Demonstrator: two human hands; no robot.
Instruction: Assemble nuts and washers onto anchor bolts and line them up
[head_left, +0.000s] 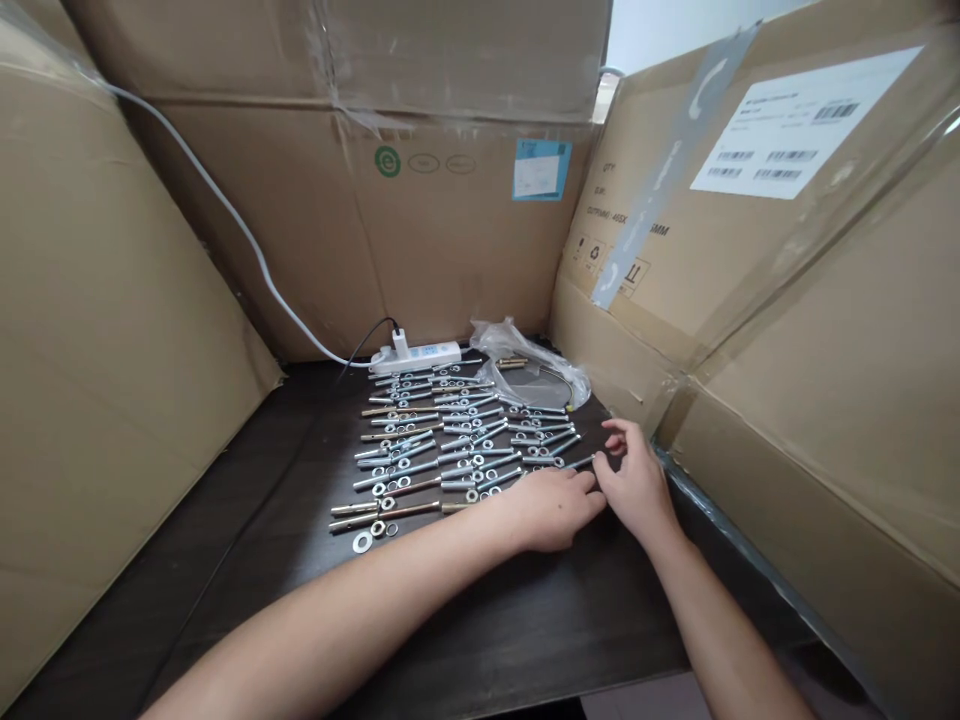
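Rows of metal bolts with sleeves, nuts and washers lie on the dark table (495, 640). My left hand (559, 508) reaches across the right end of the nearer rows, back upward, its fingers bent and close together. What is under or between those fingertips is hidden. Beside it, my right hand (636, 480) has its thumb near the left fingertips and its other fingers curled apart from the thumb; nothing shows in the gap. A silver bolt (580, 463) lies just beyond the left hand, one end close to the right thumb. Toward the front left are a large flat washer (362, 542) and a brass-coloured nut (378, 528).
Behind the rows sits a white power strip (439, 355) with a plug and a white cable (240, 225). A clear plastic bag (574, 375) lies at the back right, with brass-coloured bolts (512, 363) at it. Cardboard boxes (450, 240) wall the left, back and right.
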